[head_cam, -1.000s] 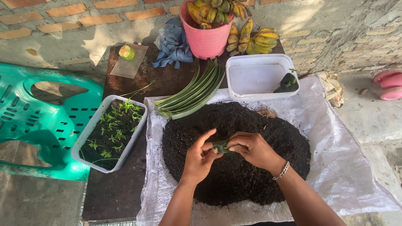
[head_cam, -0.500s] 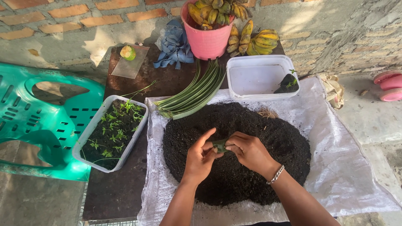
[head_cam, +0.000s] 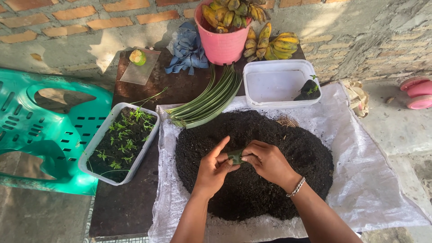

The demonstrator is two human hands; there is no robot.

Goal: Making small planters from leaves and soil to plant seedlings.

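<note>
While both hands, left hand [head_cam: 215, 167] and right hand [head_cam: 266, 163], pinch-fold a narrow green leaf strip [head_cam: 235, 156] over dark soil mound [head_cam: 279, 135], spare fronds [head_cam: 208, 99] lie at eleven o'clock.

A dark green folded leaf piece [head_cam: 236, 156] sits against the near-black soil heap [head_cam: 270, 189], which lies on a white woven sheet [head_cam: 382, 180]. To the far side, a sheaf of long green leaf strips [head_cam: 208, 100] lies on the dark brown table [head_cam: 126, 207]. The bucket [head_cam: 220, 42] is bright pink and filled with bananas [head_cam: 227, 11] of yellow mottled with green and brown. A white tub [head_cam: 274, 83] stands at the far right; a pale grey tray [head_cam: 148, 146] at the left carries bright green seedlings [head_cam: 123, 139] in dark soil. The chair [head_cam: 40, 130] is teal, the crumpled cloth [head_cam: 186, 49] faded blue (almost denim-toned), the wall [head_cam: 81, 18] orange brick with grey mortar.
</note>
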